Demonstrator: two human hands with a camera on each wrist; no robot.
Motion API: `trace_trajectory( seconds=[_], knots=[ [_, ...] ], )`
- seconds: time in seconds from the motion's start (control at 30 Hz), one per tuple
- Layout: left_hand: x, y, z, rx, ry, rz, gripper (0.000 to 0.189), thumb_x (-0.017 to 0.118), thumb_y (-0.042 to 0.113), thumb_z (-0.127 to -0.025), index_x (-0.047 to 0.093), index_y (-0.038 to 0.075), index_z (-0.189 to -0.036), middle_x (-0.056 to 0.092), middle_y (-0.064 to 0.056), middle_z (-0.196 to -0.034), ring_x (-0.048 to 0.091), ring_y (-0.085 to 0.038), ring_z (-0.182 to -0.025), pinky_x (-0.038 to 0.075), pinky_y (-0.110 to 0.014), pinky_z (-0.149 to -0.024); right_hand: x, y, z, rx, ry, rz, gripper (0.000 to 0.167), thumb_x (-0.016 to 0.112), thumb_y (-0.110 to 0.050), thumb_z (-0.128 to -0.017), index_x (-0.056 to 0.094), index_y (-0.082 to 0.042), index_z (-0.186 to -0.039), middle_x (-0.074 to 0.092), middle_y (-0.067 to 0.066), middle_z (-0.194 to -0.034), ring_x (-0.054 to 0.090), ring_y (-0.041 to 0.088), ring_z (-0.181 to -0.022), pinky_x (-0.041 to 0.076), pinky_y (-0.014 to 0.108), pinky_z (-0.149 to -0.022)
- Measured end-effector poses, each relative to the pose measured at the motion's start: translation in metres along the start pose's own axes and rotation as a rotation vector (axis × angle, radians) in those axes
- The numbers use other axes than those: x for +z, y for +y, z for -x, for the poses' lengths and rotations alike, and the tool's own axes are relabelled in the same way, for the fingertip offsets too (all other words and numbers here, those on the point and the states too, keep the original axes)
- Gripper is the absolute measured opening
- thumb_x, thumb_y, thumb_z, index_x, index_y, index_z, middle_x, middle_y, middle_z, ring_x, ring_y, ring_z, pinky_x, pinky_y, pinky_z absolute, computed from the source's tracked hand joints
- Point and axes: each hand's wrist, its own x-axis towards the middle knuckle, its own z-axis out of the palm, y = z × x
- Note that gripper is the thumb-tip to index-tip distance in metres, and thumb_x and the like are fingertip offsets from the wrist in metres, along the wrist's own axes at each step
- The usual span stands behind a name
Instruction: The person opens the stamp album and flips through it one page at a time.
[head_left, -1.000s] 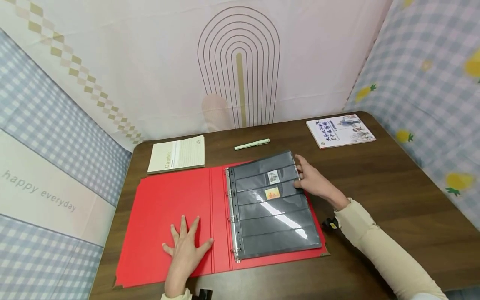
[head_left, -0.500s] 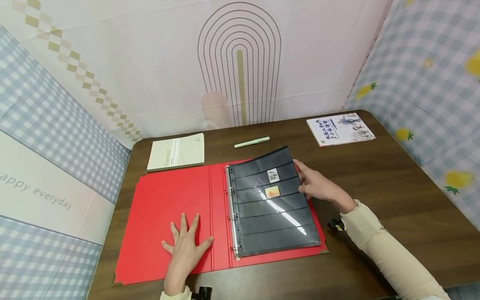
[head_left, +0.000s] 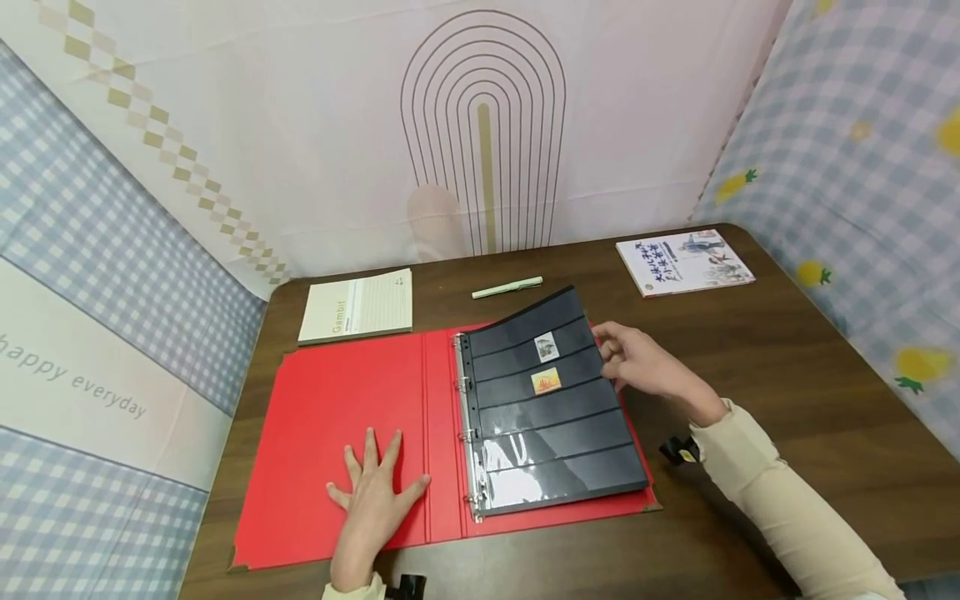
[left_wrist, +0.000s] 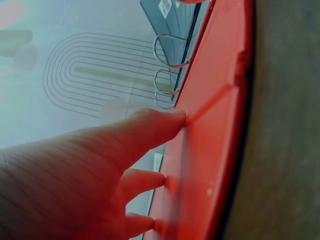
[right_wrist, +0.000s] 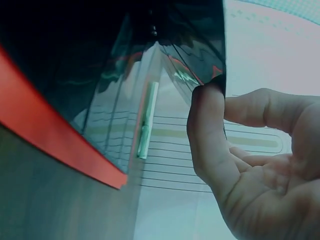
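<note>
A red ring binder [head_left: 322, 400] lies spread on the table, with black pocket pages [head_left: 555, 417] on its rings [left_wrist: 167, 50]. Two stamps show on the top page, a grey-and-white stamp [head_left: 547, 347] above a yellow-orange stamp [head_left: 546, 381]. My left hand [head_left: 371, 500] rests on the inside of the left cover, fingers spread and straight. At the page's right edge, my right hand [head_left: 645, 362] pinches the sheet between thumb and index finger. In the right wrist view this lifted page [right_wrist: 200, 45] curves up, apart from the sheets below.
Behind the binder are a cream notepad [head_left: 356, 306] at left and a pale green pen [head_left: 507, 287] in the middle. A white illustrated book [head_left: 685, 262] lies at the back right of the brown table [head_left: 780, 400]. Fabric hangs around the back and sides.
The top page's right edge has risen and bent upward, its upper corner shifting slightly left. My right hand has moved a little right with its grip on the edge. My left hand stays put.
</note>
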Motion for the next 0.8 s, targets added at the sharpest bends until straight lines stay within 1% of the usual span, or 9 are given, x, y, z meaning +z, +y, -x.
trace_trajectory(
  seconds=[0.13, 0.27, 0.4, 0.53, 0.63, 0.8],
  knots=[
    [0.0, 0.001, 0.0, -0.003, -0.003, 0.003, 0.086, 0.078, 0.041, -0.085, 0.042, 0.007, -0.154, 0.011, -0.033, -0.162, -0.003, -0.063, -0.143, -0.007, -0.087, -0.095, -0.003, -0.007, 0.003, 0.01, -0.007, -0.024, 0.054, 0.054, 0.007, -0.095, 0.033, 0.015, -0.144, 0.051, 0.01, -0.083, 0.057, 0.026, -0.067, 0.056, 0.048, -0.062],
    [0.0, 0.001, 0.0, -0.009, -0.004, 0.011, 0.086, 0.079, 0.041, -0.084, 0.042, 0.006, -0.154, 0.011, -0.033, -0.162, -0.003, -0.063, -0.143, -0.008, -0.087, -0.095, -0.005, -0.014, 0.004, 0.017, -0.012, -0.057, 0.053, 0.052, 0.007, -0.096, 0.033, 0.013, -0.144, 0.05, 0.01, -0.081, 0.056, 0.025, -0.064, 0.056, 0.044, -0.059],
    [0.001, 0.0, 0.0, -0.015, 0.001, 0.014, 0.087, 0.079, 0.041, -0.083, 0.042, 0.006, -0.154, 0.011, -0.033, -0.162, -0.002, -0.063, -0.143, -0.008, -0.087, -0.095, -0.005, -0.022, 0.006, -0.001, -0.015, -0.1, 0.052, 0.051, 0.006, -0.096, 0.032, 0.013, -0.144, 0.048, 0.01, -0.08, 0.055, 0.024, -0.062, 0.056, 0.041, -0.058],
    [0.002, -0.001, 0.0, -0.015, 0.006, 0.007, 0.088, 0.079, 0.041, -0.082, 0.042, 0.006, -0.153, 0.012, -0.033, -0.162, -0.001, -0.063, -0.143, -0.007, -0.087, -0.095, -0.004, -0.032, 0.008, -0.021, 0.0, -0.117, 0.051, 0.049, 0.006, -0.096, 0.033, 0.012, -0.144, 0.051, 0.012, -0.082, 0.058, 0.022, -0.067, 0.057, 0.042, -0.059],
    [0.002, -0.001, 0.0, -0.013, 0.005, 0.003, 0.088, 0.079, 0.041, -0.082, 0.042, 0.006, -0.153, 0.012, -0.034, -0.161, -0.001, -0.063, -0.143, -0.007, -0.087, -0.095, -0.003, -0.039, 0.008, -0.033, 0.019, -0.127, 0.051, 0.048, 0.006, -0.096, 0.034, 0.011, -0.145, 0.054, 0.014, -0.085, 0.06, 0.021, -0.072, 0.057, 0.04, -0.058],
    [0.002, 0.0, 0.0, -0.01, 0.004, 0.004, 0.087, 0.078, 0.041, -0.083, 0.042, 0.006, -0.154, 0.012, -0.033, -0.162, -0.001, -0.062, -0.143, -0.008, -0.087, -0.095, 0.001, -0.052, 0.008, -0.053, 0.054, -0.166, 0.052, 0.049, 0.006, -0.094, 0.035, 0.01, -0.145, 0.055, 0.015, -0.087, 0.059, 0.019, -0.07, 0.056, 0.037, -0.057]
  ],
)
